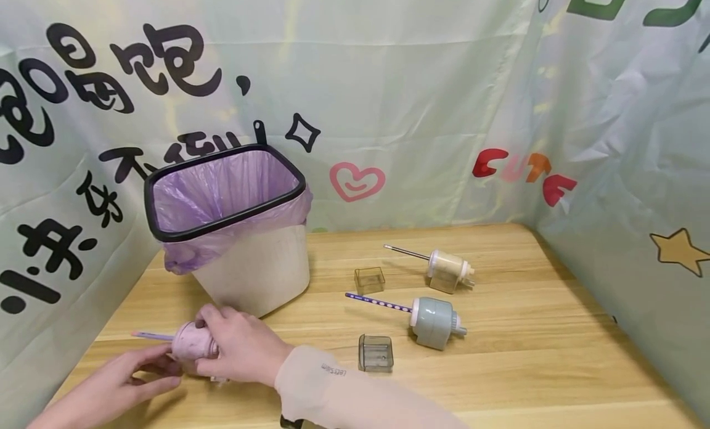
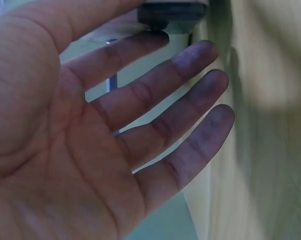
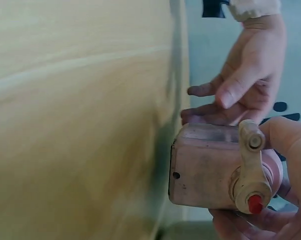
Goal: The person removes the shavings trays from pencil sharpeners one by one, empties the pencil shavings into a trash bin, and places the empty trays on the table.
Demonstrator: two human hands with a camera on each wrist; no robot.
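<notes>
In the head view my right hand [image 1: 246, 349] grips a pink crank pencil sharpener [image 1: 190, 343] at the table's left front, its fingers and thumb round the body's crank end. A pencil [image 1: 152, 336] sticks out leftward from the sharpener. The right wrist view shows the crank arm [image 3: 254, 172] with a red knob at its hub. My left hand [image 1: 124, 376] is just below and left of the sharpener, fingers spread and palm bare in the left wrist view. Its index fingertip reaches right under the sharpener's dark end [image 2: 173, 15].
Behind the hands stands a waste bin [image 1: 266, 269] with a purple liner. To the right lie a blue-grey sharpener [image 1: 434, 322] and a cream one [image 1: 446, 269], each with a pencil in it. Two clear shavings drawers, grey [image 1: 375, 354] and amber [image 1: 370, 280], lie left of them.
</notes>
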